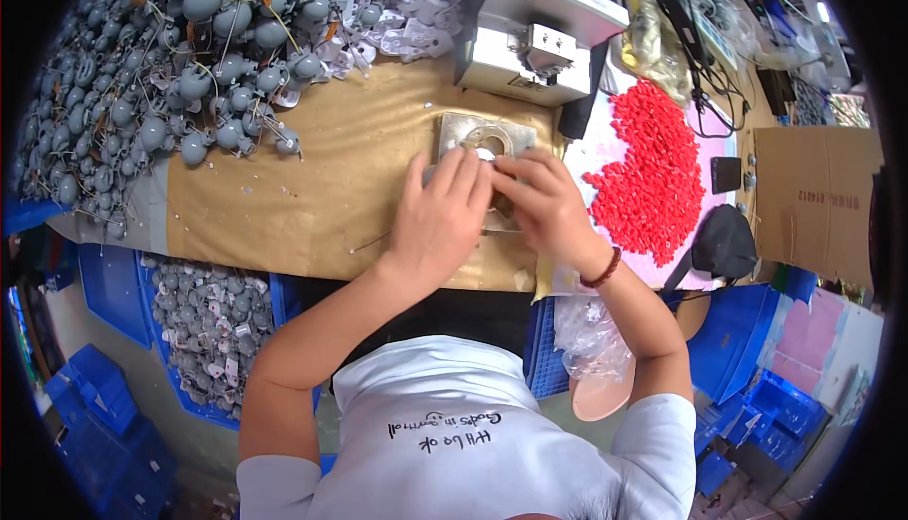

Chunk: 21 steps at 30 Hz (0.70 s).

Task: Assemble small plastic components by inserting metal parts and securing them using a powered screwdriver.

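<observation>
A square metal plate with a raised ring (pixel 454 129) lies on the bench before me. Between my fingertips, at the ring, is a small white part (pixel 485 154), mostly covered by the fingers. My left hand (pixel 440 222) reaches over the plate's left side, its fingers close together and their tips against the white part. From the right, my right hand (pixel 549 206) meets it there, thumb and fingers pinched at the part's other side. Whatever lies inside the ring under my fingers is hidden.
Grey round pieces with wires (pixel 232 71) heap up at the left, beside flat white parts (pixel 416 24). A white machine (pixel 520 66) stands behind the plate. Small red pieces (pixel 653 170) spread on the right, near a black cap (pixel 726 244) and a cardboard box (pixel 813 189).
</observation>
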Each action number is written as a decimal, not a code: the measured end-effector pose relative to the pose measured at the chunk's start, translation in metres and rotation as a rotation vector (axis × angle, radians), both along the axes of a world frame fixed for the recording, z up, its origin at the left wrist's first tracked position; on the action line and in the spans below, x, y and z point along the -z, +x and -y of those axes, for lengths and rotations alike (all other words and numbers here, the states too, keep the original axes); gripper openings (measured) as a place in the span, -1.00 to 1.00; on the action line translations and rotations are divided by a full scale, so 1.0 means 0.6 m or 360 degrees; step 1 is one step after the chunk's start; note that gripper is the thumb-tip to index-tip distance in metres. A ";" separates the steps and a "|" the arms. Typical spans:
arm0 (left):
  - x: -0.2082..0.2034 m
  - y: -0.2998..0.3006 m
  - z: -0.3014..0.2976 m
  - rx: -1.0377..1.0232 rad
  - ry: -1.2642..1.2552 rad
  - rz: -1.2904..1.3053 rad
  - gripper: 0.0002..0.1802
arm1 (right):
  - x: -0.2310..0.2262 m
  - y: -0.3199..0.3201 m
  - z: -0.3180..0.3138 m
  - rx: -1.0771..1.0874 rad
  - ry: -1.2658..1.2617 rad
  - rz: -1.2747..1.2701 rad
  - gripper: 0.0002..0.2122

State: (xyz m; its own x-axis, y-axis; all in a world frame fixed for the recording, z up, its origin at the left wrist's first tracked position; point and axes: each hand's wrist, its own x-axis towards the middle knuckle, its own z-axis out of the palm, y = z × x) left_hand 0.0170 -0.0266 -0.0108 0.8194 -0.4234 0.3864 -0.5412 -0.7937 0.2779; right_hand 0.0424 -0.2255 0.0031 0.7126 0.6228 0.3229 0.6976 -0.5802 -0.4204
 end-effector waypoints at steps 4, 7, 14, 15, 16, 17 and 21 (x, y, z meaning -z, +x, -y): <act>0.004 0.001 0.000 0.0068 0.0018 0.0016 -0.64 | -0.027 -0.019 0.075 0.0617 0.0647 -0.0497 -0.65; 0.002 0.003 0.001 0.0091 0.0026 0.0021 -0.68 | -0.042 -0.030 0.099 0.0455 0.0252 -0.0502 -0.60; 0.006 0.004 0.000 0.0207 -0.0146 0.0104 -0.69 | 0.033 -0.043 0.075 0.0596 0.0201 -0.0276 -0.60; 0.005 0.004 -0.001 0.0223 -0.0150 0.0100 -0.69 | 0.037 -0.043 0.073 0.0619 0.0201 -0.0224 -0.62; 0.006 0.003 -0.002 0.0217 -0.0164 0.0109 -0.69 | 0.036 -0.045 0.063 0.0737 0.0222 -0.0177 -0.66; 0.006 0.002 -0.004 0.0212 -0.0179 0.0117 -0.69 | 0.038 -0.040 0.053 0.0784 0.0319 -0.0132 -0.67; 0.009 0.000 -0.008 0.0205 -0.0202 0.0126 -0.68 | 0.041 -0.029 0.032 0.0949 0.0554 -0.0059 -0.68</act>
